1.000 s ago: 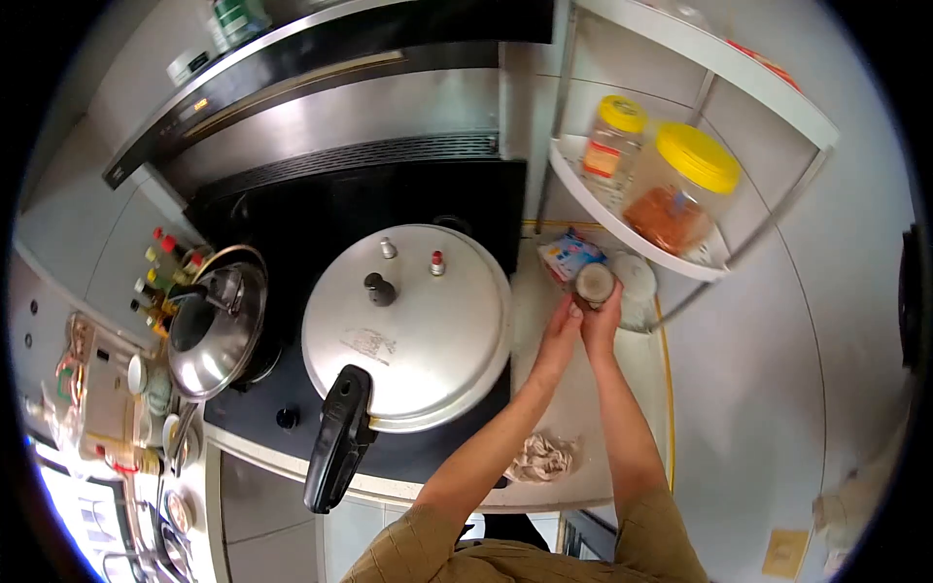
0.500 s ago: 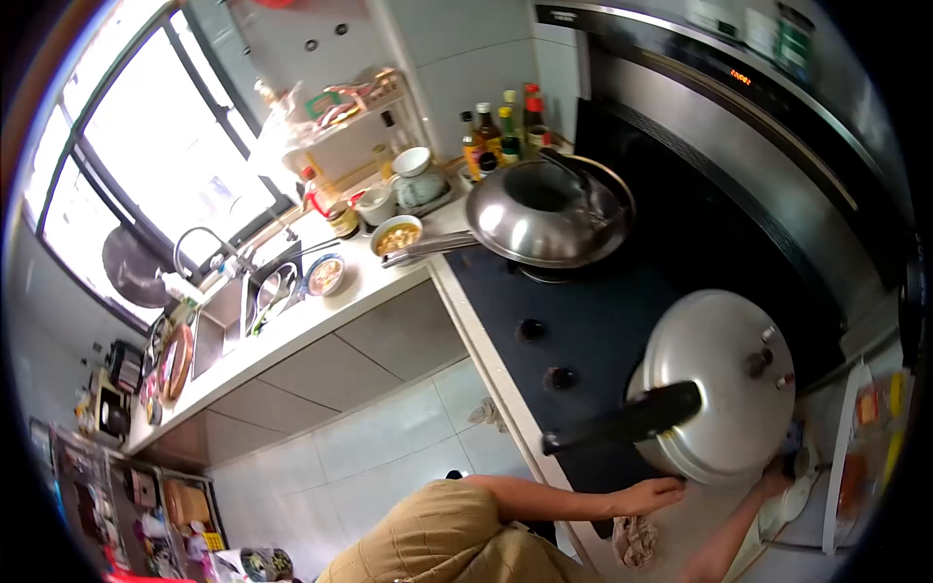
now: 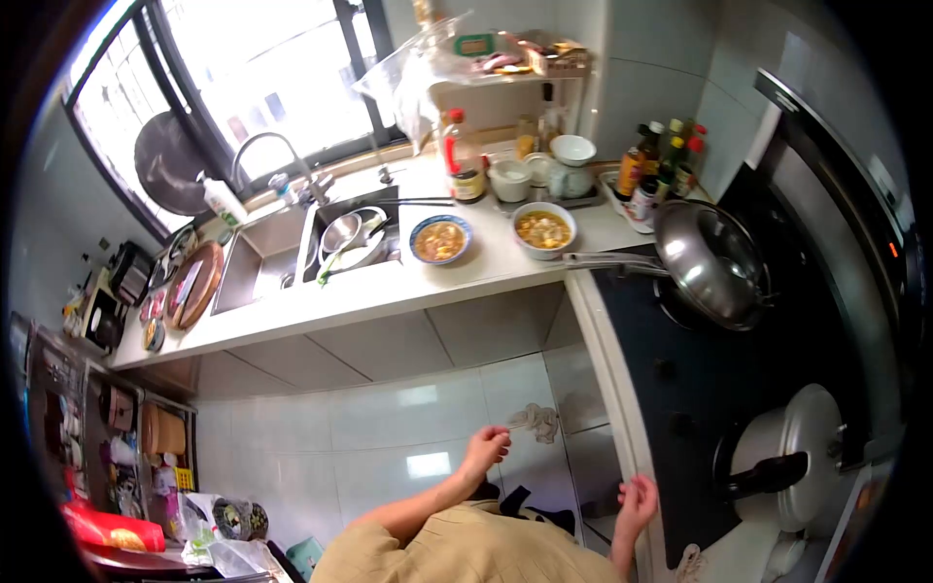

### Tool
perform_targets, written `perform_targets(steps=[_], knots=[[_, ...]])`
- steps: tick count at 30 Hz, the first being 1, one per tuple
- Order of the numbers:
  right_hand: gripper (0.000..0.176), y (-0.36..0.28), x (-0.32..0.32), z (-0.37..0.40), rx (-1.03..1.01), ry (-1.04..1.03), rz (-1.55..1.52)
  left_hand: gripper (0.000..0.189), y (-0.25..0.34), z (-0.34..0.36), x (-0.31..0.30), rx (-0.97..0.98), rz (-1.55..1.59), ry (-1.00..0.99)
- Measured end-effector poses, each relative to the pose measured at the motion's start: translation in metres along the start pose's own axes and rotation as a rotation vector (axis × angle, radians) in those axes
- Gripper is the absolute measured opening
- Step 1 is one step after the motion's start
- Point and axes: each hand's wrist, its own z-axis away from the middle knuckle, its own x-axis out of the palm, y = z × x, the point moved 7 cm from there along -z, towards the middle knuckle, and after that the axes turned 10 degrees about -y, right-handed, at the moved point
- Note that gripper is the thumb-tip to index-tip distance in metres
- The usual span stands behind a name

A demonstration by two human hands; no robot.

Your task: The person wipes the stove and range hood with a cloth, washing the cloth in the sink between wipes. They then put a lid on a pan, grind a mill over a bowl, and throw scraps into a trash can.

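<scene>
My left hand point(image 3: 486, 450) is above the tiled floor in front of my body, its fingers loosely bent with nothing visible in them. Near the counter's front edge, below the cooktop, my right hand point(image 3: 637, 502) hangs with loosely curled, slightly parted fingers and no visible object. To its right, a silver pressure cooker point(image 3: 812, 457) with a black handle point(image 3: 768, 475) stands on the black cooktop point(image 3: 653, 340). A lidded wok point(image 3: 714, 262) sits farther back on the cooktop, its long metal handle reaching left over the counter.
Two bowls of food, one blue-rimmed point(image 3: 440, 239) and one white point(image 3: 543, 230), stand on the counter point(image 3: 486, 275). The sink point(image 3: 258, 260) holds dishes on its right side. Sauce bottles point(image 3: 671, 160) fill the corner. A crumpled rag point(image 3: 536, 422) lies on the floor.
My view has swung left toward the sink counter. Both hands have come away from beside the pressure cooker and drawn back toward my body, the left now over the floor.
</scene>
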Motion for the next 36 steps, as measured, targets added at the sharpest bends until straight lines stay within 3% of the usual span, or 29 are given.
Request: perform_targets(steps=[2,7,8,13,17,23,30,36], knots=[[0.014,-0.028,0.073,-0.025,-0.018,-0.187,0.009,0.023,0.011,0.013,-0.050,0.051,0.069,0.080],[0.014,-0.082,0.227,-0.071,-0.291,-0.513,0.106,0.027,0.038,0.054,-0.141,0.110,0.215,0.278],[0.013,-0.099,0.255,-0.070,-0.210,-0.542,-0.008,0.028,0.038,0.055,-0.156,0.100,0.229,0.306],[0.012,-0.123,0.367,-0.068,-0.191,-0.772,-0.015,0.030,0.059,0.041,-0.195,0.147,0.297,0.384],[0.012,-0.101,0.429,-0.088,-0.102,-0.914,-0.051,0.033,0.085,0.021,-0.207,0.222,0.410,0.390],[0.011,-0.126,0.537,-0.104,-0.041,-1.105,-0.039,0.032,0.145,0.033,-0.264,0.256,0.384,0.596],[0.012,-0.122,0.660,-0.044,-0.164,-1.457,0.050,0.034,0.130,0.048,-0.329,0.268,0.603,0.687],[0.012,-0.129,0.754,0.072,-0.247,-1.664,0.056,0.032,0.097,0.113,-0.437,0.317,0.710,0.885]])
